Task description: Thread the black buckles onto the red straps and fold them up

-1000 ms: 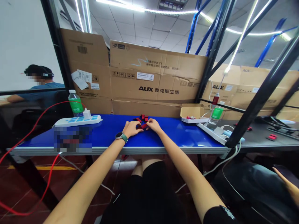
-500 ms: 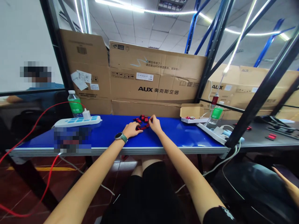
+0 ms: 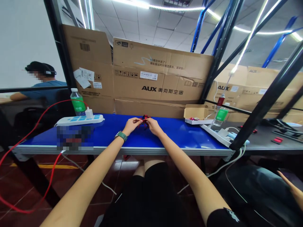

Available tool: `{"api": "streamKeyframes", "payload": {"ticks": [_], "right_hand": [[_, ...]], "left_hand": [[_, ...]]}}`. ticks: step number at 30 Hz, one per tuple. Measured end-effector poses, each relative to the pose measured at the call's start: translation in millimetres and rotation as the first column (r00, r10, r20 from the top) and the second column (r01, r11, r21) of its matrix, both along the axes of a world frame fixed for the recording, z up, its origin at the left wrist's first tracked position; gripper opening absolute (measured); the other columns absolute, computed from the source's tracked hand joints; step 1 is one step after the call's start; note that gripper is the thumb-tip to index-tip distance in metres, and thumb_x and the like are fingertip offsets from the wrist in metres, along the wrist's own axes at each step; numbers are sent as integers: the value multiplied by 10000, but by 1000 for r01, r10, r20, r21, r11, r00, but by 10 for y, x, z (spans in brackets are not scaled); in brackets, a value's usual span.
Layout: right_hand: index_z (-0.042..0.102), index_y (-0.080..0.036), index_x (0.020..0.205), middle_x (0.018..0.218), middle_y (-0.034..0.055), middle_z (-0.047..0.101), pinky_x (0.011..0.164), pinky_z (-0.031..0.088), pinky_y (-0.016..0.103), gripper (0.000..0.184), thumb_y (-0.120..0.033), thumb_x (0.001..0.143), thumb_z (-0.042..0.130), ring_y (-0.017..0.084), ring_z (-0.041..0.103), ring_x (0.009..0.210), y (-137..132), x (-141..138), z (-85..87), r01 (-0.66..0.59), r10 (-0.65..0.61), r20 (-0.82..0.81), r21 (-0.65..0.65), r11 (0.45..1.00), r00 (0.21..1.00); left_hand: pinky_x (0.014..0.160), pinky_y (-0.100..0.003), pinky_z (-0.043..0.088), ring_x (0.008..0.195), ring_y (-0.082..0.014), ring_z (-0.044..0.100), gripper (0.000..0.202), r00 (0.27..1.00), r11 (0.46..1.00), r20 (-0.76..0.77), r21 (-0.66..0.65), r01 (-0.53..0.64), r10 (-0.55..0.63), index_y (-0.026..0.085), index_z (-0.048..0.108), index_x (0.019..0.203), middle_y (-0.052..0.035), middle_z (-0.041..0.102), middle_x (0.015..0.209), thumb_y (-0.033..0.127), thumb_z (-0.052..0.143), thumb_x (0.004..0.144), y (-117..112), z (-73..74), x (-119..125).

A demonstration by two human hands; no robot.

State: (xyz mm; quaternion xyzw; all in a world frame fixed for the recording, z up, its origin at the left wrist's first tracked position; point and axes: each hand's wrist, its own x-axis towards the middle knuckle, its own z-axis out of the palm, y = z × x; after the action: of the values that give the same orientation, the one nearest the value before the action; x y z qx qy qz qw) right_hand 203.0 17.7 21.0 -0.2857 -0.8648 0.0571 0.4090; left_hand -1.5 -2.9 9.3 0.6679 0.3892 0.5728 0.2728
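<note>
Over the blue tabletop point(image 3: 118, 138), my left hand point(image 3: 132, 125) is closed in a pinch, thumb and index finger at one end of a small red-and-black piece point(image 3: 143, 120). My right hand point(image 3: 154, 126) has its fingertips closed at the other end of that piece. Its exact kind is too small to make out. Just behind and beneath the fingers lie more red-and-black pieces point(image 3: 146, 116), partly covered by the hands. A watch with a green band point(image 3: 121, 136) is on my left wrist.
A white power strip point(image 3: 80, 120) and a green-labelled bottle point(image 3: 78, 102) stand at the left. Toward the right are an open small box point(image 3: 198, 121), another bottle point(image 3: 221, 115) and a second power strip point(image 3: 216, 136). Cardboard point(image 3: 163, 102) walls the back. A person point(image 3: 47, 83) sits at left.
My left hand has lifted from lying over the pieces into a pinch. Both hands have come together around one red-and-black piece. The view has shifted slightly.
</note>
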Motion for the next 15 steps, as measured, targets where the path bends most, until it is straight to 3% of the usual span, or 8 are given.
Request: {"api": "streamKeyframes", "payload": {"ticks": [4,9,15], "right_hand": [[652,-180,1149,1111,127,684,936,465,322,289,-222,1039,387,219,620,1020,-19,-42,-24,1,-3,48,39,999,999],[649,-179,1018,1025,121,682,887,453,288,242,-222,1044,411,210,621,957,-110,-35,15,98,-107,125,81,992,986],[650,-172,980,976,118,697,820,442,269,227,-211,1034,433,202,636,872,-196,-29,58,123,-155,234,145,982,960]], "left_hand": [[788,-335,562,833,-234,717,562,1000,1000,-1,1,-21,21,137,721,866,-117,775,900,678,746,717,-5,9,9],[751,-310,546,805,-227,712,537,997,998,-38,35,-58,60,145,739,839,-95,777,854,671,727,738,-28,25,16],[804,-342,556,847,-257,732,438,988,991,-92,60,-121,126,167,796,868,-90,795,881,587,740,759,-36,24,15]]}}
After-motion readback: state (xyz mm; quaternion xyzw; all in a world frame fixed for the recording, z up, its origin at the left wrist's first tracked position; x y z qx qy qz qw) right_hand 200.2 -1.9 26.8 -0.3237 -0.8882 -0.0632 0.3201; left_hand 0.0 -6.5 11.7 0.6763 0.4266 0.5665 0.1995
